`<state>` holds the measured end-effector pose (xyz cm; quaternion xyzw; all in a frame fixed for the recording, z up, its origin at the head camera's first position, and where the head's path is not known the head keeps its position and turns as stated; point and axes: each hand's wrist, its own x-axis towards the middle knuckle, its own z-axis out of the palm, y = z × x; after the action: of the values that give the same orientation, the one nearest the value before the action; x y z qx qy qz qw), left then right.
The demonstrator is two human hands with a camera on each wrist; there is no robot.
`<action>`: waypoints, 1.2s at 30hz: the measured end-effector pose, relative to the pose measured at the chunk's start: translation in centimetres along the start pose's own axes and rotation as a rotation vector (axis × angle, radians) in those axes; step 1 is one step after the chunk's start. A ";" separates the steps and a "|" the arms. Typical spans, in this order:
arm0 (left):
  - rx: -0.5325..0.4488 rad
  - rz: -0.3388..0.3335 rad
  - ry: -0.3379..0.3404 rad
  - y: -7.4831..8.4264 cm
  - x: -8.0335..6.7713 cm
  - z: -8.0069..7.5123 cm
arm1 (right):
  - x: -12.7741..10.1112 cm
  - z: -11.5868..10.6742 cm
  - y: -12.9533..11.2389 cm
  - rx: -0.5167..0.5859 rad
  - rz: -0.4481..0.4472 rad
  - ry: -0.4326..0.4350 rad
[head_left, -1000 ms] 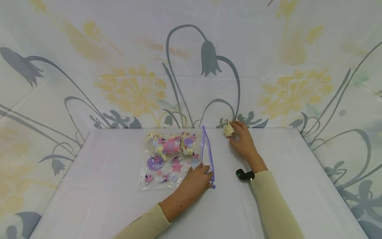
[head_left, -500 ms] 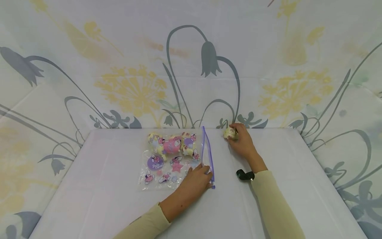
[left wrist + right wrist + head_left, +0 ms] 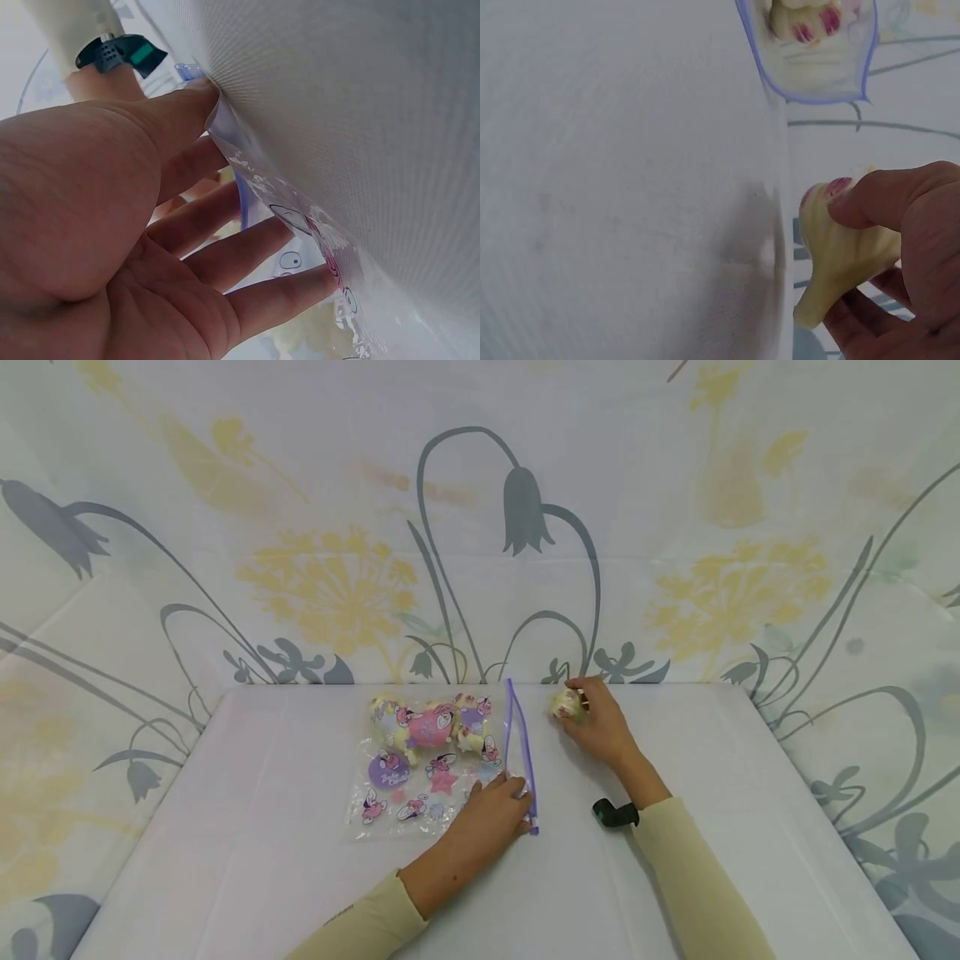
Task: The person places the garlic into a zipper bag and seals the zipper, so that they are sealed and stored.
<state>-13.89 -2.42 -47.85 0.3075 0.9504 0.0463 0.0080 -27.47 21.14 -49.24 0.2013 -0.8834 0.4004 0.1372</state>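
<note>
A clear zip bag (image 3: pixel 423 797) with purple edges and pink cartoon prints lies on the white table, its mouth facing right and parted. Several pale bulbs with pink marks (image 3: pixel 390 714) are inside it. My left hand (image 3: pixel 487 814) rests at the near corner of the mouth; the left wrist view has its fingers (image 3: pixel 259 300) straight against the film and the thumb at the purple edge. To the right of the mouth, my right hand (image 3: pixel 603 727) grips a garlic bulb (image 3: pixel 840 247), pale with purple streaks and a short stem. Part of the bulb is hidden by the thumb.
A flower-patterned cloth wall (image 3: pixel 465 568) rises directly behind the table's back edge, with similar cloth at both sides. A dark strapped device (image 3: pixel 615 813) sits on my right wrist. The white table (image 3: pixel 262 877) extends around the bag.
My right hand has drawn the garlic bulb slightly nearer and to the left, toward the bag's mouth. The left hand and bag have stayed in place.
</note>
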 end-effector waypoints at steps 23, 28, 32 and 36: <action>-0.027 -0.002 -0.004 0.0 -0.1 -0.5 | -2.1 1.2 -4.0 0.021 0.029 -0.107; -0.023 -0.010 0.001 0.1 -0.1 -0.4 | -2.3 1.8 -4.7 0.030 0.030 -0.139; -0.034 -0.021 -0.002 0.1 -0.1 -0.4 | -2.5 2.2 -5.1 0.040 0.023 -0.155; -0.030 -0.018 0.003 0.1 0.0 -0.4 | -2.6 2.7 -5.2 0.042 0.009 -0.152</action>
<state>-13.83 -2.42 -47.43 0.2986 0.9524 0.0608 0.0116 -23.03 16.64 -48.63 0.2302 -0.8835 0.4031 0.0637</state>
